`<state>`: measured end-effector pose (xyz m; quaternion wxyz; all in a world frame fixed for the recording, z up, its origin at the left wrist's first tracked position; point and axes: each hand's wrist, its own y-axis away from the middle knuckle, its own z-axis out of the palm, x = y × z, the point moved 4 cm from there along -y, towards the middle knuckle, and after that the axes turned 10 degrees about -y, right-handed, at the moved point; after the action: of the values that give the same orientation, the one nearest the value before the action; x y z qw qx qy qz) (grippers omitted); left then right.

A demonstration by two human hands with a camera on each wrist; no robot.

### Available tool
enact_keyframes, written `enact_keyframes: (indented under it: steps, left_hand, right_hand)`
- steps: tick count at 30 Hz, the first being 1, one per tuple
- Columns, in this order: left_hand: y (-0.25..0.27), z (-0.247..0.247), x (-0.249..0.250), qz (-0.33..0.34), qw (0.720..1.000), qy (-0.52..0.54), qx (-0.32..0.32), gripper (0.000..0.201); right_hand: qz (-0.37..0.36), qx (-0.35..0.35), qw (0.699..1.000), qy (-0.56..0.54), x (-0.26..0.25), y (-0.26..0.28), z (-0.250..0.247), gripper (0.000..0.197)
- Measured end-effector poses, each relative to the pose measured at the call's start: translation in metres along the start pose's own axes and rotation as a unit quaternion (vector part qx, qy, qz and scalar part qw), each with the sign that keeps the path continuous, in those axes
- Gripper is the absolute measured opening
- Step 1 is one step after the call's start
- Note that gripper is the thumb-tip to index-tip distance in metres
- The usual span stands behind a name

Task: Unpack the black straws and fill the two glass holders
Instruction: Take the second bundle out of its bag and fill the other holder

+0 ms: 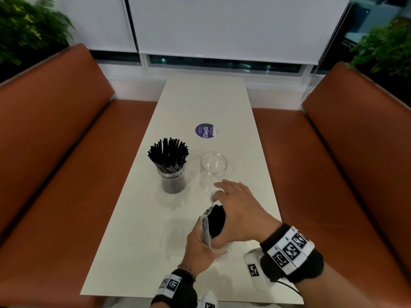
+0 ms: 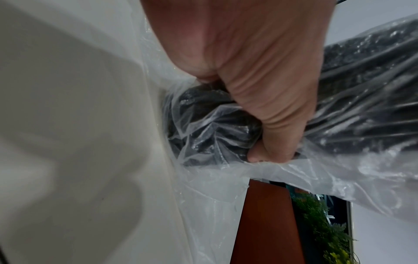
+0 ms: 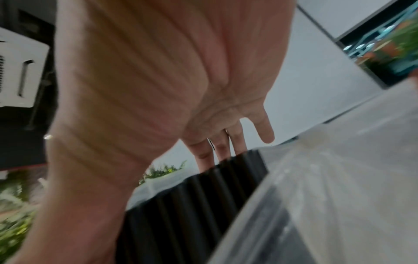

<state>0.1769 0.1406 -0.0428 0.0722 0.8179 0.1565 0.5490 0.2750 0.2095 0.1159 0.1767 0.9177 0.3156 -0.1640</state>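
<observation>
On the white table (image 1: 200,96) a glass holder (image 1: 172,174) stands packed with black straws, and an empty glass holder (image 1: 213,167) stands just to its right. Nearer to me, my left hand (image 1: 200,245) grips the lower part of a clear plastic bag (image 1: 205,227) with a bundle of black straws (image 1: 216,221) standing out of its open top. The left wrist view shows that hand (image 2: 260,80) clenched on the crumpled bag (image 2: 339,169). My right hand (image 1: 238,207) lies against the bundle's top, fingers (image 3: 263,128) straight beyond the straws (image 3: 192,205).
A round purple sticker (image 1: 205,130) lies on the table beyond the holders. Orange bench seats (image 1: 55,130) run along both long sides of the table. Plants (image 1: 26,30) stand behind the benches, and white blinds (image 1: 222,30) hang at the far end.
</observation>
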Motion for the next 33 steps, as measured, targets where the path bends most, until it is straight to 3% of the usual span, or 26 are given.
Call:
enact_keyframes:
  steps: [4, 10, 14, 16, 17, 19, 20, 24, 25, 28, 33]
  left_hand:
    - [0.002, -0.003, 0.001, -0.006, 0.999, -0.037, 0.002, 0.055]
    - [0.008, -0.005, 0.004, -0.030, 0.999, -0.034, -0.016, 0.033]
    - [0.017, -0.001, 0.019, -0.009, 0.996, -0.057, -0.070, 0.030]
    - [0.015, 0.001, 0.004, -0.015, 0.996, -0.052, -0.065, 0.030]
    - [0.013, 0.003, -0.013, -0.013, 0.997, -0.054, -0.056, 0.033]
    - [0.017, -0.001, -0.018, -0.048, 0.997, -0.045, -0.037, 0.018]
    - [0.015, 0.002, -0.015, -0.070, 0.995, -0.051, -0.044, 0.026]
    - [0.016, -0.005, -0.005, 0.002, 1.000, 0.005, -0.031, 0.071]
    - [0.014, -0.006, -0.001, 0.017, 0.999, 0.008, -0.027, 0.069]
    - [0.005, -0.007, 0.008, 0.073, 0.997, -0.010, 0.008, 0.044]
    - [0.006, -0.008, 0.006, 0.076, 0.995, 0.054, 0.020, 0.064]
  right_hand:
    - [-0.040, -0.039, 0.994, 0.095, -0.028, -0.007, 0.006, 0.090]
    - [-0.086, -0.045, 0.980, 0.172, -0.048, -0.010, 0.019, 0.056]
    - [-0.107, -0.076, 0.951, 0.280, -0.067, -0.014, 0.039, 0.037]
    - [-0.104, -0.108, 0.927, 0.345, -0.074, -0.015, 0.057, 0.027]
    - [-0.098, -0.125, 0.915, 0.372, -0.075, -0.015, 0.064, 0.027]
    - [-0.092, -0.131, 0.902, 0.402, -0.073, -0.012, 0.073, 0.037]
    - [-0.100, -0.110, 0.908, 0.393, -0.071, -0.010, 0.072, 0.048]
    - [-0.128, 0.054, 0.984, 0.108, -0.055, 0.010, 0.032, 0.080]
    - [-0.099, 0.080, 0.992, 0.020, -0.043, 0.017, 0.019, 0.090]
    - [0.017, 0.097, 0.969, -0.228, 0.003, 0.035, 0.004, 0.120]
    - [0.088, 0.083, 0.927, -0.354, 0.051, 0.046, 0.039, 0.125]
